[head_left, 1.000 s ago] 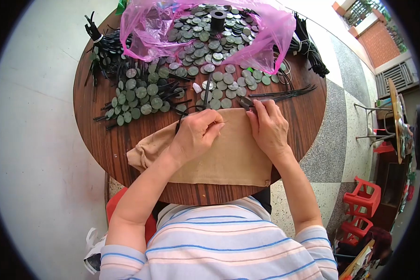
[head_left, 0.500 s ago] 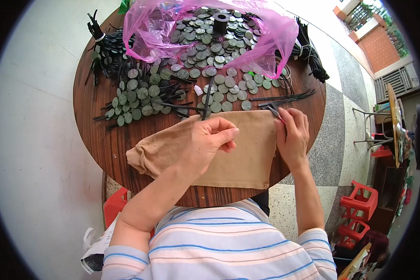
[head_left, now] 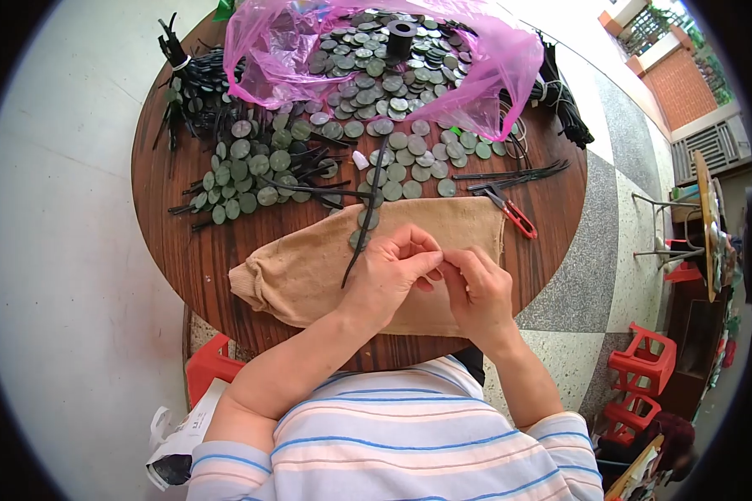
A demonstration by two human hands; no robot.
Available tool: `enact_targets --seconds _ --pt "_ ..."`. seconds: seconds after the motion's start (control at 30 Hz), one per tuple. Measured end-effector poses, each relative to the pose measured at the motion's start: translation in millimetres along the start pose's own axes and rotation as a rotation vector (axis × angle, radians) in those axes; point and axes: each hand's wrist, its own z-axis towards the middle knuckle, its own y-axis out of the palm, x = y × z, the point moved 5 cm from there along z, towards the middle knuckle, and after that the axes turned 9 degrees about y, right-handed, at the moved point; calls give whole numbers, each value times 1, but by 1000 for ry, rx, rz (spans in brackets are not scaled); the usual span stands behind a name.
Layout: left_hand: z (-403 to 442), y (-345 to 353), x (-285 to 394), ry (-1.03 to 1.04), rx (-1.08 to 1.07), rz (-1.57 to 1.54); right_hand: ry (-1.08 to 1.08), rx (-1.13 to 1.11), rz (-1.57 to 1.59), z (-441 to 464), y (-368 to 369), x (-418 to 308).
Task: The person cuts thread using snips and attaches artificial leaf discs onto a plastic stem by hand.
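Over a tan knitted cloth (head_left: pixel 309 267), my left hand (head_left: pixel 393 271) and my right hand (head_left: pixel 483 296) meet fingertip to fingertip, both pinched closed. Whatever lies between the fingertips is too small to make out. A black cord (head_left: pixel 353 265) runs down across the cloth beside my left hand, with grey-green discs (head_left: pixel 368 219) along it. Thread snips (head_left: pixel 520 219) with red handles lie just past the cloth's right edge, apart from my right hand. Beyond the cloth are many loose discs (head_left: pixel 415 144) and a small pale piece (head_left: pixel 360 160).
The round wooden table (head_left: pixel 188 275) carries a pink plastic bag (head_left: pixel 485 92) with piled discs, a black spool (head_left: pixel 400 39) and bundles of black cord (head_left: pixel 564 108). Corded discs (head_left: pixel 238 171) lie at the left. A red stool (head_left: pixel 209 367) stands below the left edge.
My right hand has let go of the red-handled snips, leaving them on the table, and moved left to my left hand. My left hand has come slightly nearer my body, uncovering the hanging cord.
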Motion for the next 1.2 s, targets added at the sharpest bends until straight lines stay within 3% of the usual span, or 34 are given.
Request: enact_targets --seconds 0.13,0.43,0.73,0.83,0.97,1.07,1.2 --pt "0 -2 -2 44 -4 92 -21 -59 -53 -1 -4 -2" --pt "1 -5 -4 -32 31 -203 70 -16 139 6 -5 -7" --pt "-4 1 -11 36 -12 -155 203 -118 142 2 -3 5" --pt "-10 0 7 80 27 99 142 -105 -18 9 -13 8" --pt "-31 -27 55 439 163 806 39 -70 -314 24 -31 15" --pt "-35 -43 64 490 224 1130 -15 -128 -557 28 -26 23" --pt "-33 -45 54 582 235 1259 -48 -245 -766 32 -7 27"
